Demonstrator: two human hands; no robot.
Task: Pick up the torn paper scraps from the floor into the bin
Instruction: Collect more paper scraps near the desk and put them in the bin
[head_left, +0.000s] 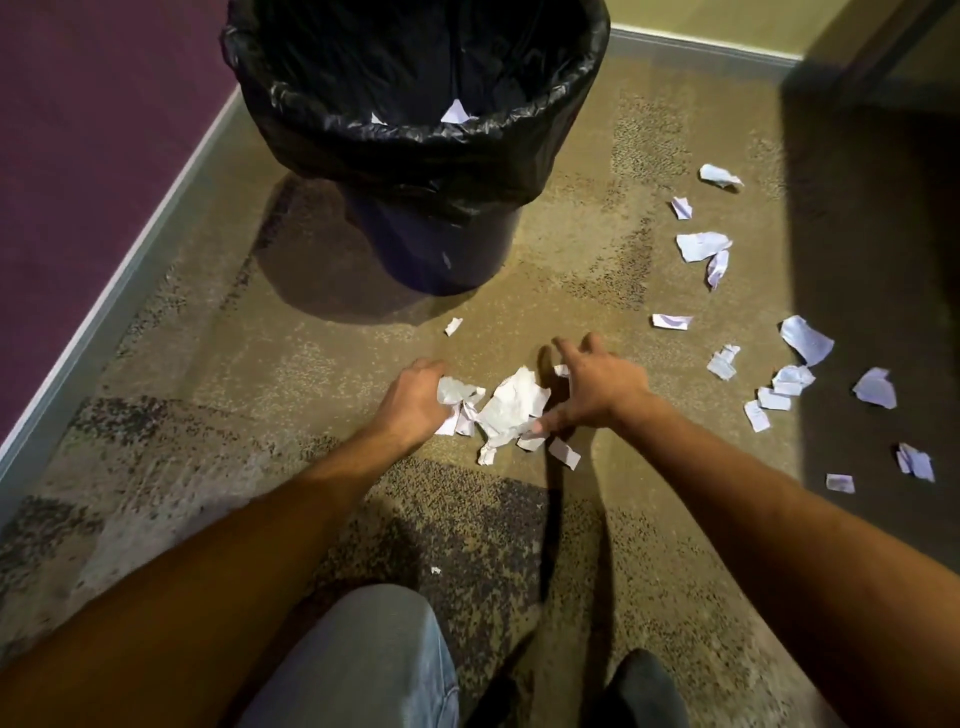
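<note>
The bin (415, 104) loses its far rim to the top edge; left hand (415, 397) fingers vanish behind crumpled scraps (460, 402); writing on paper unreadable.

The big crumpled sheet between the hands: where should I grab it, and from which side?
Grip the big crumpled sheet across its wide upper body, coming from above and the right. The right hand hovers there, fingers spread, thumb at its lower edge. Its narrow twisted tail would likely tear, and the left hand already grips scraps.
</note>
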